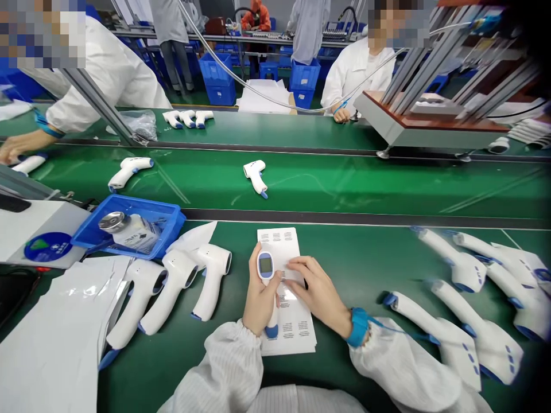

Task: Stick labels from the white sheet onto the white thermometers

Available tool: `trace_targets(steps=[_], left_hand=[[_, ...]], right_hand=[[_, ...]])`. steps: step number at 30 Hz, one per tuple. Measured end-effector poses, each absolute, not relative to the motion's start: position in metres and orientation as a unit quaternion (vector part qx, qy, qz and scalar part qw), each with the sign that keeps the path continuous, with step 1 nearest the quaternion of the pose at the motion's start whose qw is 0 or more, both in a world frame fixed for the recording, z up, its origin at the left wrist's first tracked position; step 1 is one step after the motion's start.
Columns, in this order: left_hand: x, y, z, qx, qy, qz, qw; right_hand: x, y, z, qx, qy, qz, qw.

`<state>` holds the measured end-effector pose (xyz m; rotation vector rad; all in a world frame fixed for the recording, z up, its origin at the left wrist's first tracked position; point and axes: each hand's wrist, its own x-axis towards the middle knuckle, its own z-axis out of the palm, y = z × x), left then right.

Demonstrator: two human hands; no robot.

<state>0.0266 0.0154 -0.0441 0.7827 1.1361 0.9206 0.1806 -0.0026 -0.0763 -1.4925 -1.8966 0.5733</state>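
Left hand (260, 298): grip clamped around the handle of a white-and-blue handheld infrared thermometer (266, 269), display turned up toward the camera, blue base end toward the person. The thermometer is held low over a stack of printed sheets (275, 244), apparently touching it.

Right hand (321, 289): grip apart, fingers lying flat on the sheets, just beside the thermometer. Blue wrist strap (357, 327) on that wrist.

Sheets lie on a green belt surface (353, 252). Left of them, three white thermometer bodies (172, 289) lie side by side, near loose white plastic sleeves (55, 344). Beyond these, a blue plastic tray (103, 202) holds a metal-capped object (112, 221) and a clear bag. Right of the hands, more white thermometer bodies (473, 327) lie in a blurred cluster.

Two thermometers (129, 172) lie apart on the next belt (353, 189). Across it, a co-worker's hand (21, 146) reaches toward one more thermometer; a second co-worker sits behind a metal-framed machine (426, 120).
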Motion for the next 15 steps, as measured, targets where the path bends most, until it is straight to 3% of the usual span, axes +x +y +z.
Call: trace_targets(steps=[9, 15], left_hand=[[0.032, 0.013, -0.046, 0.362, 0.511, 0.418, 0.659], [0.028, 0.012, -0.047, 0.374, 0.511, 0.412, 0.656]], right_hand=[[0.177, 0.028, -0.087, -0.564, -0.701, 0.286, 0.33], [0.174, 0.034, -0.074, -0.565, -0.717, 0.295, 0.282]])
